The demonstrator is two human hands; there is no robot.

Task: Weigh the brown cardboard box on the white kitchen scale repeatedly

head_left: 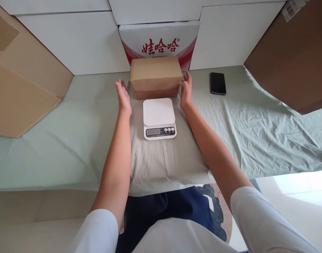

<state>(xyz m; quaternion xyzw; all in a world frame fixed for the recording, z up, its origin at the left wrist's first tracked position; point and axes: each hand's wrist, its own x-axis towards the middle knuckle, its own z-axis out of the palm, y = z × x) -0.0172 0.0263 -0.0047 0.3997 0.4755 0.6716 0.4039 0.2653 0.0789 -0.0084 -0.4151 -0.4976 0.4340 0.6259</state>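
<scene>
Plain brown cardboard box (156, 77) between two hands.
Taped shut, unmarked, rectangular; right hand (186, 90) touches its side with loosely spread fingers, left hand (123, 95) open, just apart.

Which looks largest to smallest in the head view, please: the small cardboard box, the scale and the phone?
1. Small cardboard box, the largest, though farther away than the scale.
2. Scale, clearly smaller in outline than the box.
3. Phone, by far the smallest.

Three boxes (155, 77), one scale (158, 117), one phone (217, 83).
</scene>
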